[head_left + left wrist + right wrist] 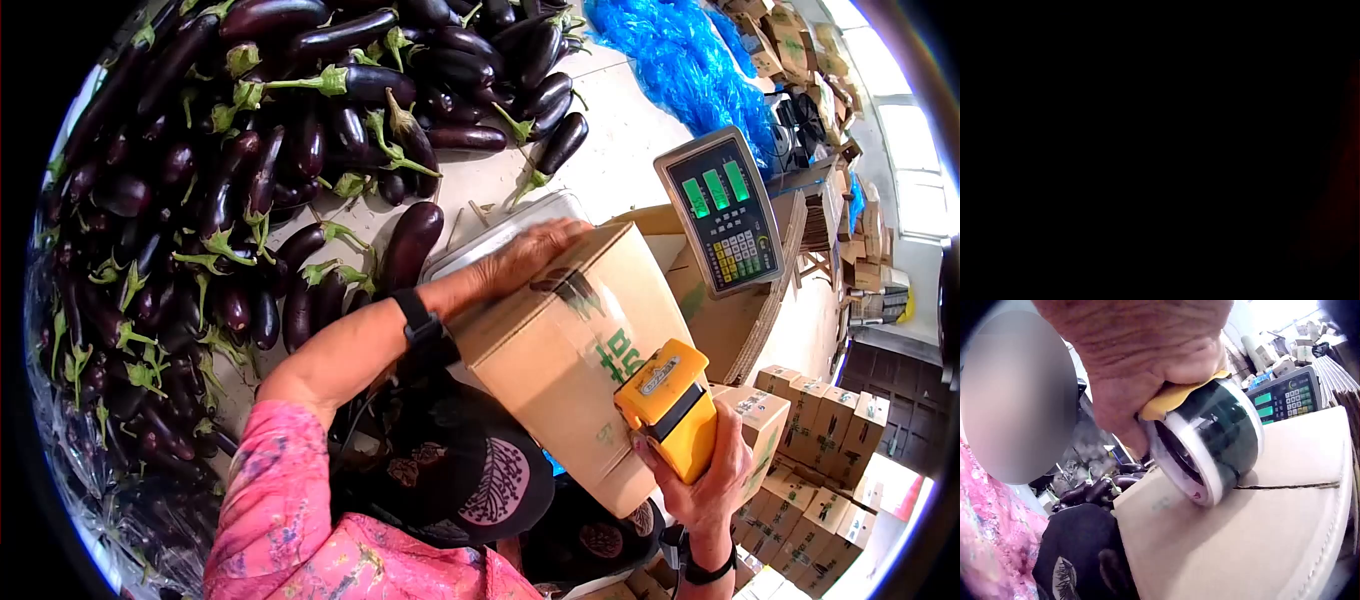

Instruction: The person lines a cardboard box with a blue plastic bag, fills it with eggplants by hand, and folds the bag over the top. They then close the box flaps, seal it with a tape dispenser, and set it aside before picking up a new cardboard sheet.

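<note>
A cardboard box (545, 365) with green print stands tilted in front of the person, between both hands. My left hand (525, 262) rests along its far upper side with fingers stretched out; part of that hand is behind the box. In my right hand (718, 470) a yellow tape dispenser (690, 440) is gripped at the box's near end. From the right wrist view, the dispenser's wide roll of dark-looking tape (1229, 437) sits right at the seam between the box flaps (1272, 519). The left wrist view is almost wholly black.
A large heap of eggplants (230, 190) covers the left side. Beyond the box stand a weighing scale's display (720, 210) and an open carton (715, 320). Blue plastic sheeting (680, 70) lies at the back. Stacked boxes (820, 420) are on the right.
</note>
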A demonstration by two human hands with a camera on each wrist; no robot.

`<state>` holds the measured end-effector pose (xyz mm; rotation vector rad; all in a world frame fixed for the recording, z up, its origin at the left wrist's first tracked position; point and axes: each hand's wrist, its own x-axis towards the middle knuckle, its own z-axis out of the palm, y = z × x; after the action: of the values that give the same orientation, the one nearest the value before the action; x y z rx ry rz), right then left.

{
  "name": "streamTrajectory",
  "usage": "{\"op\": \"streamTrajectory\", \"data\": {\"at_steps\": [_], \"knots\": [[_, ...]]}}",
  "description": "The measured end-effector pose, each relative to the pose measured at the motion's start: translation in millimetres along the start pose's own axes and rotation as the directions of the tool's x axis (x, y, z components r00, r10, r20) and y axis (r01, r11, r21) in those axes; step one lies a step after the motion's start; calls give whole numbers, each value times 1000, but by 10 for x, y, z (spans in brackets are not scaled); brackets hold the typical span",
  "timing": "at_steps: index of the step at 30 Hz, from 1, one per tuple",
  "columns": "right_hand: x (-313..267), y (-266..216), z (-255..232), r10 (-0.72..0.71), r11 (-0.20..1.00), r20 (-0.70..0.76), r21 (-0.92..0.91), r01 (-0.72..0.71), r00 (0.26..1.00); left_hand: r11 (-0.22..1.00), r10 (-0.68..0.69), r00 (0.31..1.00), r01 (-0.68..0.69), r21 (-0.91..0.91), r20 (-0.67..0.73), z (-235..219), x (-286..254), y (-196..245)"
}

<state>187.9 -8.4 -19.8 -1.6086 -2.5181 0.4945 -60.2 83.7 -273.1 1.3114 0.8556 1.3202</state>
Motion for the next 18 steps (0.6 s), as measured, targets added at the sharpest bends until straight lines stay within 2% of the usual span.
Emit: {"op": "streamTrajectory", "data": {"at_steps": [1, 2, 3, 4, 5, 6, 7, 8, 9, 11, 13, 14, 15, 16, 18], "knots": [[5, 24, 6, 3, 1000, -6, 0, -3, 1000, 972, 100, 995, -101, 214, 12, 5, -34, -365], [21, 35, 7, -1, 1000, -14, 2, 1, 1000, 885, 200, 979, -199, 421, 42, -30, -123, -933], [47, 28, 3, -20, 1000, -19, 10, 20, 1000, 744, 291, 952, -285, 605, 90, -111, -188, -1206], [56, 14, 4, -31, 999, -28, 18, 32, 999, 802, 202, 975, -218, 556, 92, -197, -259, -1006], [40, 5, -2, -38, 999, -32, 25, 39, 999, 861, 5, 999, -31, 508, 53, -211, -203, -778], [25, 6, -15, -29, 999, -13, 32, 29, 1000, 876, -197, 980, 166, 453, 22, -233, -138, -525], [21, 9, -20, -45, 999, -18, 23, 45, 999, 845, -391, 920, 358, 396, 2, -249, -76, -256], [7, 8, -20, -56, 998, -25, 17, 56, 998, 914, -295, 952, 305, 268, -80, -195, -39, 34], [-12, -2, -16, -63, 998, -32, 13, 64, 997, 934, -162, 986, 165, 316, -37, -179, 24, 294], [-22, -15, -26, -56, 998, -21, 5, 56, 998, 914, -15, 1000, 3, 405, 27, -68, 142, 908], [-16, -8, -48, -54, 999, -16, 3, 54, 998, 866, 20, 998, -49, 498, 65, 200, 220, 1486], [-2, -18, -69, -57, 998, -16, 23, 57, 998, 673, 124, 979, -203, 711, 162, 268, 197, 1458], [-5, -1, -71, -64, 997, -13, 42, 65, 998, 410, 194, 940, -338, 847, 281, 322, 158, 1343], [-6, 3, -78, -94, 995, -22, 30, 95, 995, 108, 222, 884, -441, 891, 411, 380, 143, 1340], [-8, 28, -121, -121, 991, -21, 48, 122, 992, 304, 115, 970, -241, 922, 215, 456, 164, 1313]]}}
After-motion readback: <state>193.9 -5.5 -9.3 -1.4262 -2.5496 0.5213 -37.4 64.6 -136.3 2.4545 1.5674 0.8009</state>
